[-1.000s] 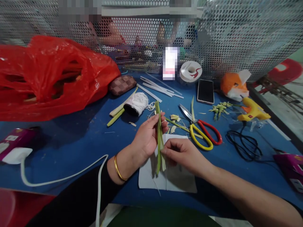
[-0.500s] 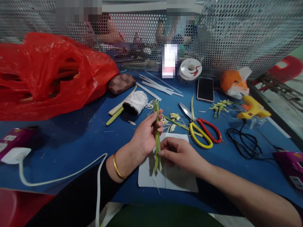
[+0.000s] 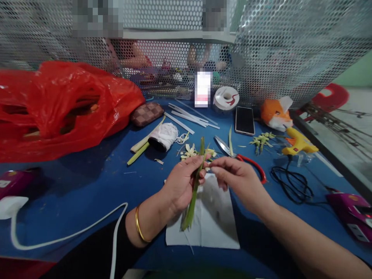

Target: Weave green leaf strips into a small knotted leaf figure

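Observation:
My left hand [image 3: 182, 181] is closed around a bundle of long green leaf strips [image 3: 191, 207], thumb lying across them. The bundle slants, with its frayed lower end over a white folded sheet [image 3: 216, 234]. Close to its upper part, my right hand [image 3: 240, 175] has thumb and forefinger pinched together; what sits between the fingertips is too small to make out. Pale yellow-green leaf scraps [image 3: 189, 150] lie just beyond my hands. Scissors [image 3: 254, 164] rest past my right hand, which hides their yellow handle.
A red plastic bag [image 3: 87, 89] fills the far left, near a checkered pouch [image 3: 147, 114]. White string [image 3: 167, 133], pale strips, a ribbon spool [image 3: 226, 97] and a phone [image 3: 244, 120] lie behind. To the right are a yellow glue gun [image 3: 299, 142] and its black cord [image 3: 290, 186].
My right hand has moved up from the bundle's lower part to near its top. The bundle now tilts more, lower end to the left. The camera view has shifted slightly.

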A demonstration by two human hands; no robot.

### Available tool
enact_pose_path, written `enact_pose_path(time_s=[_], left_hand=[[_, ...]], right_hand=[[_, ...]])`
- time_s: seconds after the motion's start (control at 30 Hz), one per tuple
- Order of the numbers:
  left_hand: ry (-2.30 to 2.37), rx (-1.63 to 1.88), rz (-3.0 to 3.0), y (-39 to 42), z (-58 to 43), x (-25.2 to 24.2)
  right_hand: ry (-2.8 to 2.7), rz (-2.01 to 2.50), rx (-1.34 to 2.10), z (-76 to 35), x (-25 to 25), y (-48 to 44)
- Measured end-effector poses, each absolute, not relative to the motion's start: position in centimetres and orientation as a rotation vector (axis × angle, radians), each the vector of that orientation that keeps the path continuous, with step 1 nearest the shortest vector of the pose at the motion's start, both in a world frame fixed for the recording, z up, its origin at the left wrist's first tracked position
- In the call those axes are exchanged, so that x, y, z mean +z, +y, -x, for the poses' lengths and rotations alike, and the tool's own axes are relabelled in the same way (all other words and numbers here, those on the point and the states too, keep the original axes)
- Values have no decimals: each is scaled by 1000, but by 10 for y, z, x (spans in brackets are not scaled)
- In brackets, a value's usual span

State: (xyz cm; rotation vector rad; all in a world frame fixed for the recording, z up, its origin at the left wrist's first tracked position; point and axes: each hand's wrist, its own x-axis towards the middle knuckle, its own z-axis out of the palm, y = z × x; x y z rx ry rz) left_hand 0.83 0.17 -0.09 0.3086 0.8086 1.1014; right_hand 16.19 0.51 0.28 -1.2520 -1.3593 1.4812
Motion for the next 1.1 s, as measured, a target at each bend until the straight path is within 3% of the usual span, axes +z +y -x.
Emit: enact_pose_path(time_s=[0.1, 0.4, 1.1], left_hand=[[844, 1024, -377, -3, -10, 0], [894, 800, -514, -10, -10, 6], [859, 696, -601, -7, -5, 8]], right_hand=[[-1204, 1211, 1398, -167, 6, 10], [-1144, 1034, 1644, -171, 0, 12], [-1193, 985, 1697, -177, 0, 14]])
